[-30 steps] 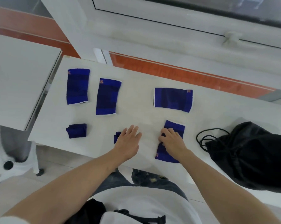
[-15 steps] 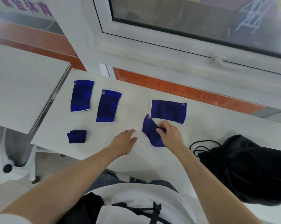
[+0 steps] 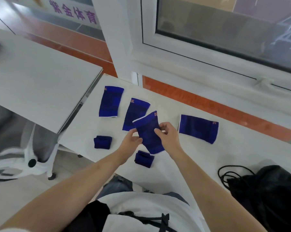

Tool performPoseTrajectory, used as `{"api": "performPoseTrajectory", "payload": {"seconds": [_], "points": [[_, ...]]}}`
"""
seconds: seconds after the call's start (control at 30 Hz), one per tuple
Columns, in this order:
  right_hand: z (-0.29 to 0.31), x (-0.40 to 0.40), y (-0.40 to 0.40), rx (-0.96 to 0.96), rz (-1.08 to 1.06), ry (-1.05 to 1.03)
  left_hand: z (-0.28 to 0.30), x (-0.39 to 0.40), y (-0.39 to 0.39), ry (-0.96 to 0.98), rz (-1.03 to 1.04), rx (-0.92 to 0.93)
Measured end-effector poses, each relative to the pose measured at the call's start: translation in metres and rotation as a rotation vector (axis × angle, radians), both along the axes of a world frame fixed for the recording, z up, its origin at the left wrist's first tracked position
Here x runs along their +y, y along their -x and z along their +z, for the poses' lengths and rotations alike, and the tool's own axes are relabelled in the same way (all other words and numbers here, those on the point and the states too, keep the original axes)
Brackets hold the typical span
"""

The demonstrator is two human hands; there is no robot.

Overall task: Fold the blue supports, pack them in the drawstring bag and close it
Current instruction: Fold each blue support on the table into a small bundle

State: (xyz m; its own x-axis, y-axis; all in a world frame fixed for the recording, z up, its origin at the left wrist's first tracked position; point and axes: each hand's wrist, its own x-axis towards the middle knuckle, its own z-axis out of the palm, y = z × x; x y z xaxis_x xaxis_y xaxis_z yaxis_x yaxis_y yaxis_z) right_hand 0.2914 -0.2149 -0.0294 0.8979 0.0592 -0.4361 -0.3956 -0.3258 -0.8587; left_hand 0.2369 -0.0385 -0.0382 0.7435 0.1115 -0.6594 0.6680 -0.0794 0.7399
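Black bag (image 3: 273,190) is lying at the counter's (image 3: 200,158) near right, cord (image 3: 232,173) trailing left. One folded support (image 3: 144,159) is resting below the hands, another (image 3: 102,142) left. Left hand (image 3: 132,142) and right hand (image 3: 168,137) are both pinching a raised support (image 3: 149,133). Three flat supports (image 3: 111,102) (image 3: 136,111) (image 3: 198,128) are lying beyond.

The scene was evenly and brightly lit by soft daylight, seemingly from the window (image 3: 225,27) ahead. The white table (image 3: 242,148) looked pale and slightly washed out, with only faint, diffuse shadows beneath the hands. The black bag (image 3: 272,195) was so dark that its folds were lost. Wide-angle distortion bent the window frame and the table edges toward the corners. The picture was a little soft overall, softest at the left edge.
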Motion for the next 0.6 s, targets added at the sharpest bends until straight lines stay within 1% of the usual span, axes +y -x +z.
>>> {"api": "performPoseTrajectory", "payload": {"seconds": [0.07,0.2,0.3,0.37,0.4,0.47,0.6], "points": [[-0.003,0.016,-0.004,0.025,-0.008,-0.026,-0.003,0.014,-0.008,-0.027,0.021,-0.018],[-0.005,0.045,-0.015,0.028,-0.042,0.009,-0.005,0.042,-0.029,-0.091,0.029,-0.004],[-0.004,0.064,-0.021,0.025,-0.102,0.004,-0.009,0.061,-0.045,-0.289,-0.06,-0.034],[-0.004,0.078,-0.023,0.057,-0.165,-0.04,-0.01,0.07,-0.057,-0.348,-0.125,-0.093],[-0.004,0.086,-0.024,0.076,-0.193,-0.077,-0.009,0.073,-0.063,-0.314,-0.152,-0.105],[-0.002,0.102,-0.026,0.095,-0.226,-0.13,-0.01,0.077,-0.074,-0.152,-0.177,-0.087],[0.0,0.131,-0.035,0.098,-0.241,-0.171,-0.009,0.082,-0.091,0.1,-0.159,-0.056]]}}
